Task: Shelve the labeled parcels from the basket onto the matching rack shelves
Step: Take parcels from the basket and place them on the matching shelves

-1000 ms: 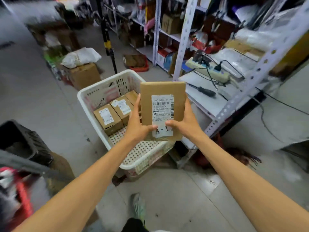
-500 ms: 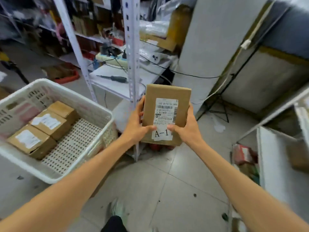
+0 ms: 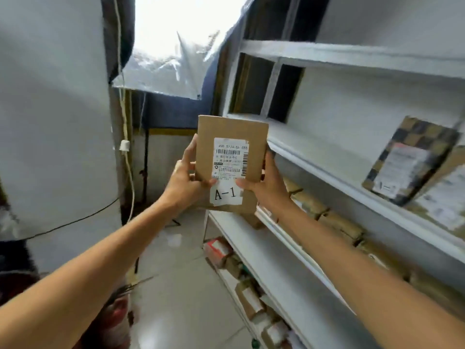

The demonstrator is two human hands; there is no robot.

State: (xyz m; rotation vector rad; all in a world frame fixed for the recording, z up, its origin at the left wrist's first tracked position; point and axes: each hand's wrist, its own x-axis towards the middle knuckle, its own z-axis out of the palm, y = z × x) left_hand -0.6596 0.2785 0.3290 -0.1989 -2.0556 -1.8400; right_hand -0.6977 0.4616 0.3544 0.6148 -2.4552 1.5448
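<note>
Both hands, left hand (image 3: 185,178) and right hand (image 3: 264,183), clamp fingers on the A-1 parcel (image 3: 230,165); next we find the rack's (image 3: 327,177) matching shelf.

A white rack (image 3: 276,79) stands on the right with at least 3 boards in view; the top shelf (image 3: 352,55) shows only its edge and underside; on the 2nd shelf (image 3: 314,147) a checkered parcel (image 3: 412,157) leans back, touching a brown parcel (image 3: 445,197) with a white label just to its right; along the back of the 3rd shelf (image 3: 271,268) runs a row of brown boxes (image 3: 339,222); beneath it sit several small boxes (image 3: 249,298) with white labels, whether on a low board or the ground is unclear; the floor (image 3: 181,311) is pale, glossy tile.
</note>
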